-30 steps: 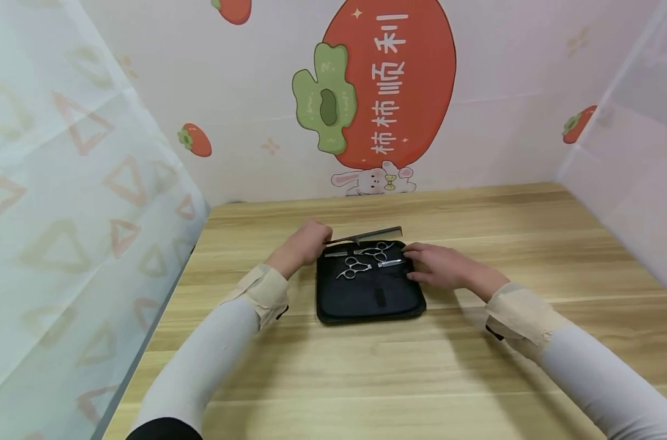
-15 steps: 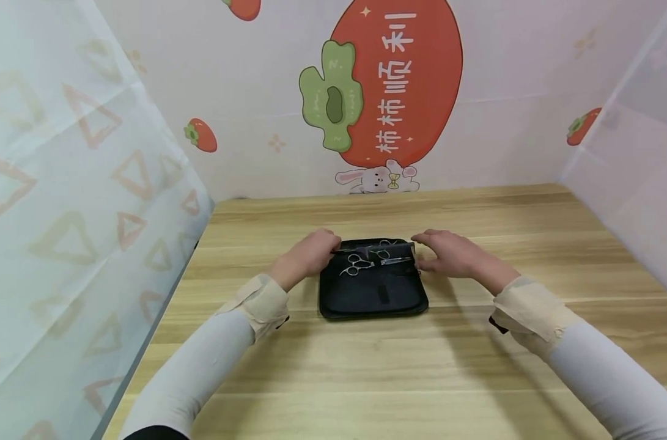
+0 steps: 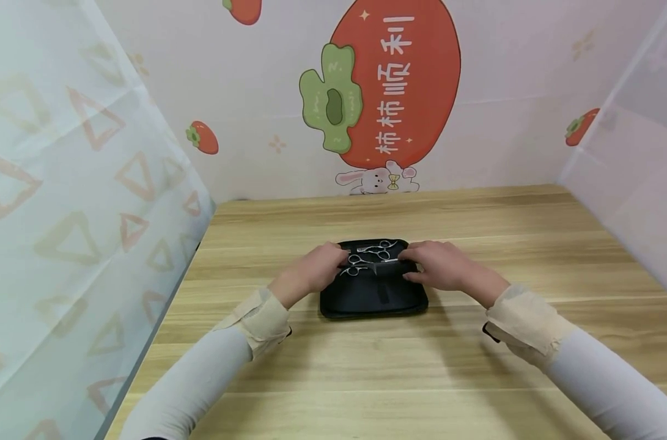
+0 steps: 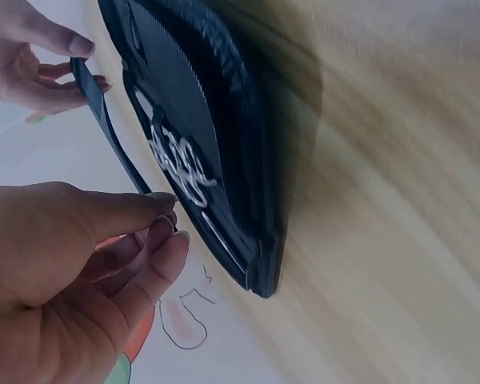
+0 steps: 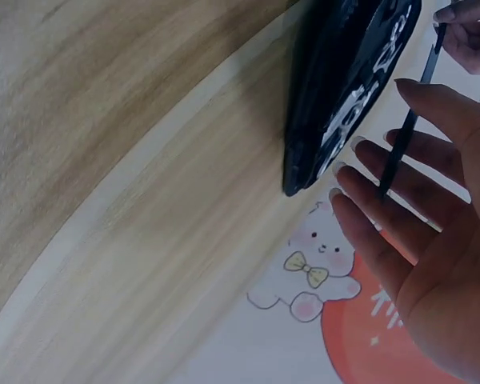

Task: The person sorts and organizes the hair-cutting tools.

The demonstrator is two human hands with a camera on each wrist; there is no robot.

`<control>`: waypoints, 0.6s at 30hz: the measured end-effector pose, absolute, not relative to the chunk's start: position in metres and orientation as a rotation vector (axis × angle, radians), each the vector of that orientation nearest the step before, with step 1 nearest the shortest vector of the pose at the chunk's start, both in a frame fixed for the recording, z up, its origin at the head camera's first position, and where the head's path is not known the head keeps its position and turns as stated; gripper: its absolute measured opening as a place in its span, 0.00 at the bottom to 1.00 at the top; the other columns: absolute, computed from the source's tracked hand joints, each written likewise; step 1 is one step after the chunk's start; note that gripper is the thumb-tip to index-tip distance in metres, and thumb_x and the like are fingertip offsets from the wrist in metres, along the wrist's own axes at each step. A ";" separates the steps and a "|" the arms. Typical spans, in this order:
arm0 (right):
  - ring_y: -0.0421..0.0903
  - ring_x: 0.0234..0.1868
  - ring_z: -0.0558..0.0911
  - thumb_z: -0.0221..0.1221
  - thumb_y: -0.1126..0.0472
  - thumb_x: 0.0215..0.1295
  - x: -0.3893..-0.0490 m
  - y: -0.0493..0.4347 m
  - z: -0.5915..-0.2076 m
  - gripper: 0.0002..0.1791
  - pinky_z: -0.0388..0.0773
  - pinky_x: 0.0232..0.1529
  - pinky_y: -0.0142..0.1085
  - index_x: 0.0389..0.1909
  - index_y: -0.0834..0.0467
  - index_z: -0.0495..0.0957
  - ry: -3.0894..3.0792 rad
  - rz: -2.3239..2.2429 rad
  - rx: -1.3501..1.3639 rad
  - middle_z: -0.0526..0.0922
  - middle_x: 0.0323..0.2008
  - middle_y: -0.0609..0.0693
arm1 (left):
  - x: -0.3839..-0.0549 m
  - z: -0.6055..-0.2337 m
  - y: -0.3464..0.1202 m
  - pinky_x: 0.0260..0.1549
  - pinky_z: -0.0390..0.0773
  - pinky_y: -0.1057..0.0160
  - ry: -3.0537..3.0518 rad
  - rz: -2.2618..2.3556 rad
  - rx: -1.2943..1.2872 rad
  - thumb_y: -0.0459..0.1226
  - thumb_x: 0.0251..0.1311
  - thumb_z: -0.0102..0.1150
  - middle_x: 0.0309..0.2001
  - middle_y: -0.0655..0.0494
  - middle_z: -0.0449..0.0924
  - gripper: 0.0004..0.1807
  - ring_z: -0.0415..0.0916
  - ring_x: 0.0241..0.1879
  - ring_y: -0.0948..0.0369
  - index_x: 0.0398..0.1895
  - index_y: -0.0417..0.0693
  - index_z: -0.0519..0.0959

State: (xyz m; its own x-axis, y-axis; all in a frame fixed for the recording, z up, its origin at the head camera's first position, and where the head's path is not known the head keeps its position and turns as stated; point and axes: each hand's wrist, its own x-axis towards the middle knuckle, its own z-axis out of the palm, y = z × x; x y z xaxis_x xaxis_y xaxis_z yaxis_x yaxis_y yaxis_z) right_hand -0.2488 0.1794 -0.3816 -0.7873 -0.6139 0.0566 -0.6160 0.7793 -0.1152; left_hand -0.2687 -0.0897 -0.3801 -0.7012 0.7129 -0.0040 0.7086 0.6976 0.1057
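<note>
Presently | comb [image 5: 399,152] pinched by left hand [image 3: 319,267] | right hand [image 3: 440,266] near other end

The head view looks from above the person, forward and down; it is the farthest of the three, and takes in the tabletop [image 3: 366,373] as far as the back wall [image 3: 509,128], with the black case [image 3: 373,300] small near the middle. The left wrist view sits close behind the left hand [image 4: 72,280] and faces along its fingers, with the wood tipped to the right side. The right wrist view is similarly near the right hand [image 5: 432,232], but there the wood fills the left side. These two share the case, the comb [image 4: 104,120] and part of the rabbit drawing [image 5: 320,244], and each sees the other hand in an upper corner.
</note>
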 end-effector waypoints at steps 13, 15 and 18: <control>0.41 0.31 0.78 0.63 0.57 0.56 -0.241 0.191 -0.377 0.12 0.75 0.32 0.41 0.41 0.54 0.80 -2.897 0.149 1.099 0.81 0.34 0.45 | -0.265 -0.392 -0.097 0.41 0.73 0.64 2.900 0.363 1.269 0.39 0.57 0.59 0.40 0.58 0.73 0.12 0.71 0.40 0.63 0.44 0.46 0.78; 0.40 0.30 0.77 0.63 0.58 0.56 -0.240 0.197 -0.376 0.11 0.74 0.31 0.40 0.40 0.54 0.80 -2.894 0.176 1.103 0.80 0.33 0.44 | -0.268 -0.394 -0.104 0.46 0.71 0.62 2.892 0.430 1.259 0.43 0.56 0.61 0.45 0.58 0.72 0.19 0.70 0.45 0.62 0.50 0.47 0.76; 0.38 0.27 0.74 0.63 0.59 0.55 -0.238 0.206 -0.375 0.08 0.72 0.29 0.37 0.36 0.52 0.79 -2.892 0.206 1.111 0.78 0.29 0.41 | -0.276 -0.400 -0.115 0.54 0.66 0.60 2.856 0.471 1.230 0.48 0.54 0.61 0.54 0.56 0.68 0.28 0.66 0.54 0.61 0.58 0.48 0.71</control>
State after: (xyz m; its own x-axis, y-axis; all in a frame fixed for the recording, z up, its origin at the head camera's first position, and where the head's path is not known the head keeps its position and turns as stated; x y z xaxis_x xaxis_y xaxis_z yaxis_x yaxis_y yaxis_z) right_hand -0.2383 0.2060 -0.3750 -0.7432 -0.6640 0.0819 -0.6689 0.7351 -0.1106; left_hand -0.2757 -0.1151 -0.4003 -0.6943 0.7095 0.1204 0.7106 0.6495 0.2705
